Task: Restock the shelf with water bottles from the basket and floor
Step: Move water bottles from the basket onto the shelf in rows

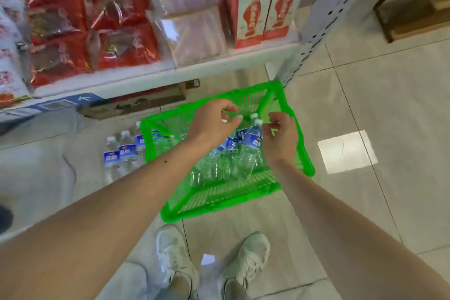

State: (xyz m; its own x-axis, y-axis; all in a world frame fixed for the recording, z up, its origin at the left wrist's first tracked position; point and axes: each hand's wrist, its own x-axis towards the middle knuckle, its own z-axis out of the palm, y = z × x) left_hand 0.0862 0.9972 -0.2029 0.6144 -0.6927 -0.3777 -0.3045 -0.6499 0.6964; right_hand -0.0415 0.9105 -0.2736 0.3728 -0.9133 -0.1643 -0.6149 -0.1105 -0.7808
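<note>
A bright green plastic basket (297, 153) sits on the tiled floor below the shelf (151, 75). Inside it lie several clear water bottles (219, 165) with blue labels and white caps. My left hand (211, 122) reaches over the basket, fingers curled around the necks of bottles there. My right hand (280, 139) grips the neck of a tilted bottle (252, 143) at the basket's right side. Three more bottles (124, 151) stand on the floor just left of the basket.
The white shelf holds red snack bags (85, 19), pale wrapped packs (192, 14) and red-and-white cartons (263, 5). A perforated shelf upright (323, 22) rises at right. Flat cardboard (136, 105) lies under the shelf. My white shoes (214, 258) stand near the basket.
</note>
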